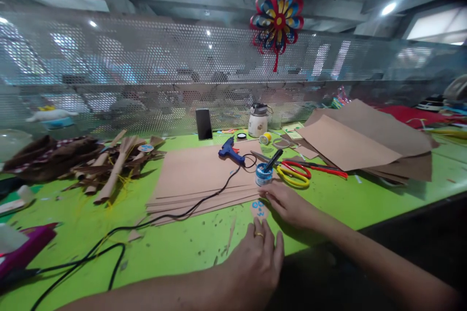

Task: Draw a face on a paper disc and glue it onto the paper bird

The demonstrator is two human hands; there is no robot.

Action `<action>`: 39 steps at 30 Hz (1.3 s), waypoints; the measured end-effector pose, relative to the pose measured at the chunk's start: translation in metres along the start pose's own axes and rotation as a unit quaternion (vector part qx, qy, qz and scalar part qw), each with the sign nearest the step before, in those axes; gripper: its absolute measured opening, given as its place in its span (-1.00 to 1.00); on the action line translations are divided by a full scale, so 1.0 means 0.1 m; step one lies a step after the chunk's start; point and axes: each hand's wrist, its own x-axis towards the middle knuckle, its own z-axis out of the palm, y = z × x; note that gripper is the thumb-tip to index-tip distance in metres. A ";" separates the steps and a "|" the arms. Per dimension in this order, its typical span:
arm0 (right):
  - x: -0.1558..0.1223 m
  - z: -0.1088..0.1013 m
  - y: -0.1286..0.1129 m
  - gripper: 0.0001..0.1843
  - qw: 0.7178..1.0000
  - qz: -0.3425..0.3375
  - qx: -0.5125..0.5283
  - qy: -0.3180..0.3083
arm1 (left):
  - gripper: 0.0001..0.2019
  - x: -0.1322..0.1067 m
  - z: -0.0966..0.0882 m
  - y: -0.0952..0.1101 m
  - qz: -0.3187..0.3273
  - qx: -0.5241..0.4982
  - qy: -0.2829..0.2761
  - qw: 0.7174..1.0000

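Fingers (273,199) touch a cardboard tag (259,210) — blue scribbles, illegible.

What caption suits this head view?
Both the left hand and right hand rest by a blue-marked cardboard cutout near a paint pot.

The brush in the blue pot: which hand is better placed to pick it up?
Probably the right hand: it lies just beside the blue pot with the brush, while the left hand rests farther back.
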 end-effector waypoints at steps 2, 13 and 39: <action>0.02 0.00 -0.04 -0.75 1.000 0.013 -0.014 -0.021 | -0.47 -0.01 0.02 0.01 0.001 0.001 0.001 1.000; 0.03 0.08 -0.06 -0.78 0.993 0.032 0.105 0.038 | -0.54 -0.02 0.09 0.02 -0.010 0.034 0.045 0.998; -0.06 0.09 0.02 -0.75 0.962 0.108 0.246 0.043 | -0.57 -0.02 0.06 0.02 0.000 0.060 0.049 0.997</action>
